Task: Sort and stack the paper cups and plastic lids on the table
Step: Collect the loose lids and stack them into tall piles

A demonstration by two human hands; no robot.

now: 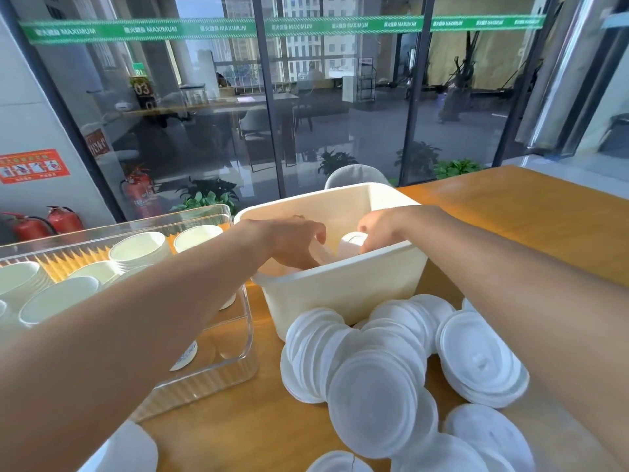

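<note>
The bench (510,226) is smooth orange-brown wood with a slight sheen; the tub (340,287) on it looks like matt cream plastic, the bin (238,362) beside it clear glossy plastic, ribbed along its rim; the lids (374,396) are thin white plastic, the cups (139,248) matt white paper

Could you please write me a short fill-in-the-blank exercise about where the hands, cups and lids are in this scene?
1. Both hands reach into the cream ____.
2. The stacked paper cups stand inside a clear ____ on the left.
3. The plastic lids lie piled on the ____ table.
4. The right hand touches a white ____.

Missing words: bin; container; wooden; cup
</note>
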